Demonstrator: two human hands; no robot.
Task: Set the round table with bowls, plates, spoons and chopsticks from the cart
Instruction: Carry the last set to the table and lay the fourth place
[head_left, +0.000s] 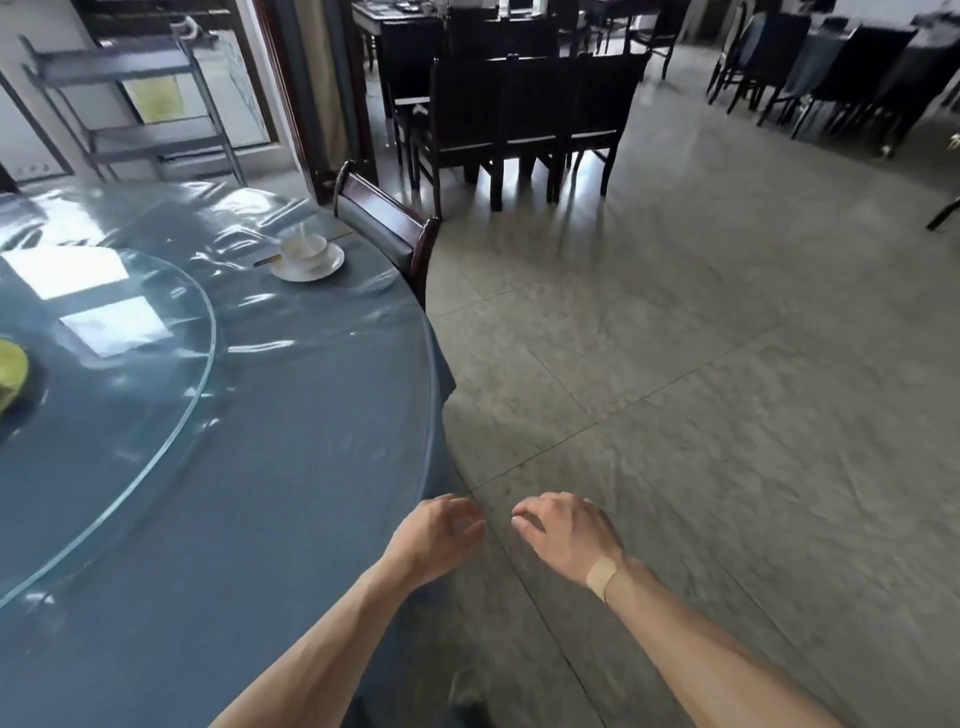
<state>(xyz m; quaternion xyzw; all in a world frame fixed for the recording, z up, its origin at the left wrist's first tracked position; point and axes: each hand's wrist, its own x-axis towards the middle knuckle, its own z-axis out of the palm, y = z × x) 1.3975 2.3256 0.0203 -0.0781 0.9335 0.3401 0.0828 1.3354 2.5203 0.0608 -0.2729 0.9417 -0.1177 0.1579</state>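
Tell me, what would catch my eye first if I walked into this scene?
Probably the big round table in a blue-grey cloth under glossy clear plastic, filling the left side, with a glass turntable on it. At its far edge one white place setting sits before a dark wooden chair. In the foreground, the bare left hand and right hand hover empty by the table's edge.

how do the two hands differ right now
The left hand hangs at the edge of the round table; the right hand hangs over the bare floor. The right wrist wears a plaster; the left wrist is bare. Both are empty, palms down, fingers loosely curled.
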